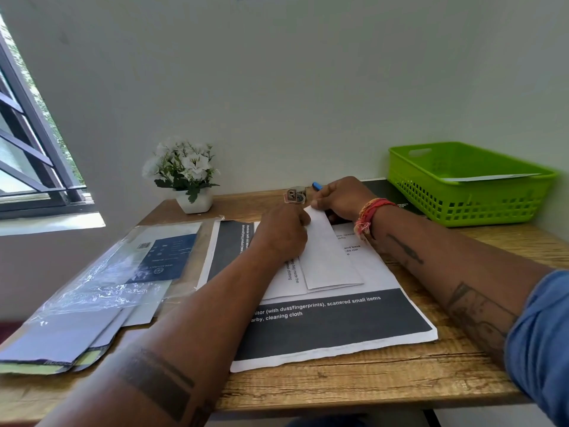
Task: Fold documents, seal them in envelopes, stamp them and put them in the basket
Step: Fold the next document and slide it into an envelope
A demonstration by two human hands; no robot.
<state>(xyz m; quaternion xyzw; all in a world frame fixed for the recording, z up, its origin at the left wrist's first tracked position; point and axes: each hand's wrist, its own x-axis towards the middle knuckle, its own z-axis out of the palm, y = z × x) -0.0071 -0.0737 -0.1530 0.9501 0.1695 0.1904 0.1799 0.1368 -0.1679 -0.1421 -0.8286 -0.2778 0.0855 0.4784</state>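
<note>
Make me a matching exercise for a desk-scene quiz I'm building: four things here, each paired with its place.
Things:
1. green basket
2. flower pot
3. white envelope
4. plastic sleeve

Places:
A. held at its far end by both hands
B. far right of the desk
C. left side of the desk
D. by the wall, near the window

Pairs: 1-B, 2-D, 3-A, 4-C

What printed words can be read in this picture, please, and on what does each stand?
"nitor (with dust/fingerprints), scattered small items" and "arby, cleaning cloth": white print on the dark band of the top sheet, cut off by the left forearm.
"and base", "do not": on the sheet beside the envelope.
Sideways lines by the left hand: too blurred to read with confidence.
Blue card in the plastic sleeve and its barcode label: too small to read.
</note>
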